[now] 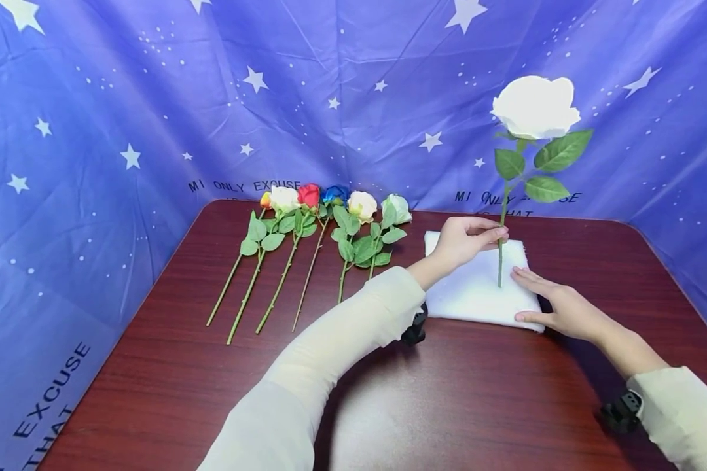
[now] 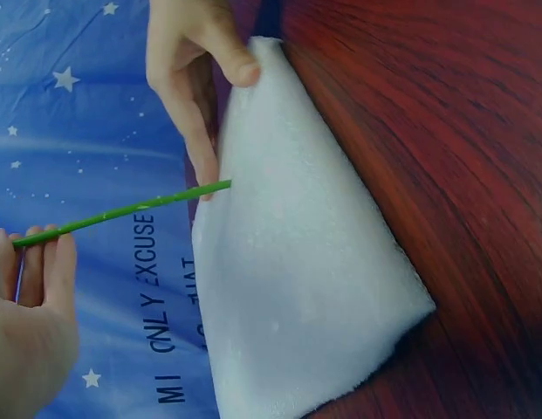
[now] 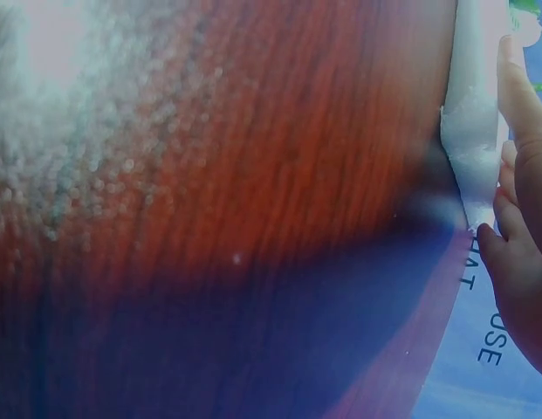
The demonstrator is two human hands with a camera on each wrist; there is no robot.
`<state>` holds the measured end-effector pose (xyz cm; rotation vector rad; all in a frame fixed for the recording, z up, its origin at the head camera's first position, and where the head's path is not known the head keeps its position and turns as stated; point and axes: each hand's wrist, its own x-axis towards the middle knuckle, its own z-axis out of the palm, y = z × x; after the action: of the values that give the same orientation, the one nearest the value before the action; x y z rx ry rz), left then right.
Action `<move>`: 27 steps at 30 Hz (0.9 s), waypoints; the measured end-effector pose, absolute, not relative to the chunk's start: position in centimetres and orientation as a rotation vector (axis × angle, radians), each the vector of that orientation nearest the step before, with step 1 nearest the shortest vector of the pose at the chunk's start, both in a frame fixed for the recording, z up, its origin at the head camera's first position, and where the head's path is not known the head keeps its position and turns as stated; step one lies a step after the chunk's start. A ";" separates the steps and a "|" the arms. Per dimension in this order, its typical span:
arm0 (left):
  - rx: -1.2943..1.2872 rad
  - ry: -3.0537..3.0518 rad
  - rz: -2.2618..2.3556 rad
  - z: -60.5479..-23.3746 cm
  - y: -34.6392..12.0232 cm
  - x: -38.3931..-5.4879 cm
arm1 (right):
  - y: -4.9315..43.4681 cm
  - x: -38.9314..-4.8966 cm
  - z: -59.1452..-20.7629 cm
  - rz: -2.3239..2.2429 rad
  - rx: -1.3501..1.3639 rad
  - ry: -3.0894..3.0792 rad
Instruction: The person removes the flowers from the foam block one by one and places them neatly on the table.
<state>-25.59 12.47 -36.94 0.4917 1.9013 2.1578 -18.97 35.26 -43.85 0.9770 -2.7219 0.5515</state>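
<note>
1. Left hand [image 1: 468, 239] pinches the stem of the white rose [image 1: 535, 106] about mid-height, fingers curled round it. The stem's lower end meets the white foam block [image 1: 477, 297], near the block's right side.
2. Right hand [image 1: 556, 304] lies flat on the foam's right edge, fingers straight, pressing down; it grips nothing.
3. Rose axis: approx. vertical, bloom pointing up, cut end down into the foam. It leans very slightly, bloom to the right.
4. Risk, my judgement: the stem is thin and long w/ a heavy bloom, so if the hole is shallow it can tip over once let go.
5. Also the foam is light; w/o the right hand's pressure it may slide or lift on the table [image 1: 212, 392].
6. The other roses [image 1: 324, 229] lie in a row at the table's left, well apart.
</note>
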 end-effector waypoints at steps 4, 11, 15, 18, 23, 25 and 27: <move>0.554 2.064 2.092 -37.1 12.5 -25.5 | 35.2 -19.0 -43.8 0.552 0.982 -2.717; 0.442 2.070 2.272 -37.4 12.7 -25.3 | 35.2 -19.1 -43.8 0.558 0.971 -2.728; 0.359 2.059 2.329 -37.4 12.8 -25.3 | 35.2 -19.2 -43.7 0.551 0.969 -2.731; 0.330 2.180 2.250 -37.3 12.9 -25.2 | 35.3 -19.2 -43.8 0.549 0.965 -2.734; 0.277 2.368 2.091 -37.3 13.0 -24.8 | 35.3 -19.1 -43.8 0.555 0.966 -2.742; 0.239 2.383 2.069 -37.6 13.0 -24.7 | 35.2 -19.0 -43.8 0.553 0.962 -2.748; 0.202 2.354 2.090 -38.1 12.9 -24.7 | 35.2 -18.9 -43.9 0.556 0.957 -2.750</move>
<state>-24.68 12.93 -38.10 0.2017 2.3543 2.0895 -18.85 35.21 -43.87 0.9570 -2.7502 0.5556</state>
